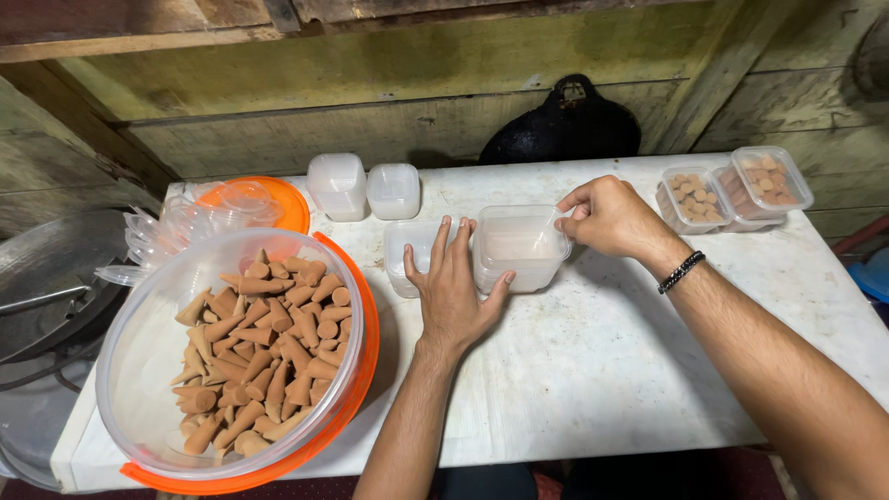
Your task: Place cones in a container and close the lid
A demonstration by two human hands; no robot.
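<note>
1. Head-camera view of a worn white table (593, 370) set against a rough wall of greenish wooden planks (370, 74); a dark rounded object (560, 125) leans where the two meet, and a grey metal lid or pan (46, 278) sits off the table's left edge.

2. At near left, a large clear bowl (139, 361) rimmed by an orange lid (361, 370) holds a heap of tan incense cones (264, 352). Behind it lie loose clear lids (157, 241) and a second orange lid (292, 208).

3. Two empty lidded tubs (361, 190) stand at the back centre; two filled tubs of cones (736, 190) sit at far right, well apart from the hands.

4. At table centre, an empty clear rectangular container (519, 245) stands upright between the two hands, just beside another shallow clear container (407, 255).

5. Left hand (454, 296) lies flat, fingers spread wide and straight, fingertips over the shallow container, thumb touching the near left corner of the central one; it grips nothing.

6. Right hand (611, 218), a dark beaded bracelet (681, 271) at the wrist, is loosely curled, thumb and forefinger pinched at the container's far right rim corner.
</note>
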